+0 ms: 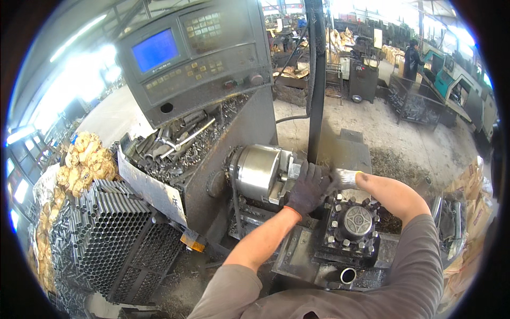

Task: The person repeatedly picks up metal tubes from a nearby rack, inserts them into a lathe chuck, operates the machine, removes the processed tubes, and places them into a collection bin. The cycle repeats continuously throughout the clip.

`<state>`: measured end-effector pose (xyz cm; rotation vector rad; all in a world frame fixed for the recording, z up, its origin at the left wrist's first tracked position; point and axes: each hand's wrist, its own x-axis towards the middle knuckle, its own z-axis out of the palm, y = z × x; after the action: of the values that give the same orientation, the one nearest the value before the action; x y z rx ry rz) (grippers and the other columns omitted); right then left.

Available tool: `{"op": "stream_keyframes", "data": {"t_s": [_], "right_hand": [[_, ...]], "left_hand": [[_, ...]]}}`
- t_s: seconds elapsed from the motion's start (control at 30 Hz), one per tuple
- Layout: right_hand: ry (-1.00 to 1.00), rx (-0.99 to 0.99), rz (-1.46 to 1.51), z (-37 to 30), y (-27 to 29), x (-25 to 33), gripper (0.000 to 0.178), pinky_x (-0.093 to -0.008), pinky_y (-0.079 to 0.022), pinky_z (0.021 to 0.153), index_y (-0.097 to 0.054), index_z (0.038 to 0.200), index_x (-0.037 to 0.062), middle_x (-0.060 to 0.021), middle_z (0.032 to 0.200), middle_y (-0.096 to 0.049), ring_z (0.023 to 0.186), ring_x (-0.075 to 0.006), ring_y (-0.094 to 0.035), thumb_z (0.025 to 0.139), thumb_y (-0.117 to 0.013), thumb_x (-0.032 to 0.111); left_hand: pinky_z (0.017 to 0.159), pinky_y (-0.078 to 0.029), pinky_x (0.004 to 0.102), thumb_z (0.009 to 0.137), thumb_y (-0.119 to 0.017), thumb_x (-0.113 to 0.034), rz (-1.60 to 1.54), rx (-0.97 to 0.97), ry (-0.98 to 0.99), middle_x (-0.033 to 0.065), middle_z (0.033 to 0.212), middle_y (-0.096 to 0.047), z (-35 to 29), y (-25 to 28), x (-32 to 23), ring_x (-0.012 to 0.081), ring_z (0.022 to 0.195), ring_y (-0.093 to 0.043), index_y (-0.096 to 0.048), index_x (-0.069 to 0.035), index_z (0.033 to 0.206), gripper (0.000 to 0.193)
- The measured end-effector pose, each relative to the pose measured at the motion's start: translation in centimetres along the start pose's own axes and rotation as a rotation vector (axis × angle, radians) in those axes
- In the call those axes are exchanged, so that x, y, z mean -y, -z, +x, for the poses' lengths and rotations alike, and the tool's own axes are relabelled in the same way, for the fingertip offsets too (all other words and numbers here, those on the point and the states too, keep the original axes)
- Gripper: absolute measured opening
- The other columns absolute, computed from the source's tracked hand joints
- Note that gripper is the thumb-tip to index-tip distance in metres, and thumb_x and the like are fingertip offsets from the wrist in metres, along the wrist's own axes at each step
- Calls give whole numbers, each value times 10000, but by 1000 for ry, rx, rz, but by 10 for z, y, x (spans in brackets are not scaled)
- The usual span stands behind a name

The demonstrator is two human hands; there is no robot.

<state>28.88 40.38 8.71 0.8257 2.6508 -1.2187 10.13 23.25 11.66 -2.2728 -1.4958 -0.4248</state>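
My left hand (308,190), in a dark glove with an orange cuff edge, is at the front of a shiny lathe chuck (258,173), beside its jaws (285,178). Its fingers are bent together over something I cannot make out. Close by on the right is my right hand (333,182), also in a dark glove with a whitish cuff; motion smears its fingers, so their hold is hidden. Just below the right wrist sits a square tool post (353,226) with a star-patterned round cap and several bolts. Nearer me, a short metal tube (348,275) lies with its open end showing.
A control panel (196,58) with a blue screen rises at upper left. Under it, a chip-strewn tray (170,146) holds tools and a T-handled wrench (187,140). Stacked tubes (114,228) fill the lower left. A dark upright post (316,80) stands beyond my hands; another person (411,61) stands far right.
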Motion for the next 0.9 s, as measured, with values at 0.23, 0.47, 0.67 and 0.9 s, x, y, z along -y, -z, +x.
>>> {"op": "stream_keyframes", "data": {"t_s": [0.23, 0.47, 0.67, 0.9], "right_hand": [[586, 170, -804, 32, 7, -53, 320, -309, -566, 831, -672, 1332, 2, -81, 1122, -748, 947, -179, -680, 1102, -500, 142], [-408, 359, -327, 11, 8, 0, 289, -359, -576, 747, -759, 1194, 41, -78, 985, -776, 821, -184, -687, 1008, -668, 243], [-286, 244, -317, -15, 1, 8, 307, -342, -532, 644, -776, 1071, 27, -78, 886, -768, 680, -137, -609, 977, -732, 316], [-478, -886, -90, -276, -35, -17, 456, -399, -553, 668, -741, 1066, 26, -141, 773, -718, 679, -251, -671, 890, -816, 440]], "left_hand": [[1268, -242, 615, 777, -791, -325, -128, -85, 64, 230, 1391, -538, -6, -2, 0, 438, 1413, -438, -622, -94, 1319, 613], [1271, -228, 607, 774, -762, -222, -68, -192, 61, 245, 1362, -564, -7, -14, 2, 446, 1383, -477, -621, -79, 1249, 516], [1252, -268, 648, 833, -702, -254, -161, -111, 109, 254, 1403, -584, -7, -25, 2, 446, 1409, -487, -669, -88, 1234, 435], [1220, -386, 575, 868, -727, -302, -71, -240, 55, 218, 1305, -671, -11, -39, 4, 429, 1314, -587, -712, -117, 1227, 404]]}}
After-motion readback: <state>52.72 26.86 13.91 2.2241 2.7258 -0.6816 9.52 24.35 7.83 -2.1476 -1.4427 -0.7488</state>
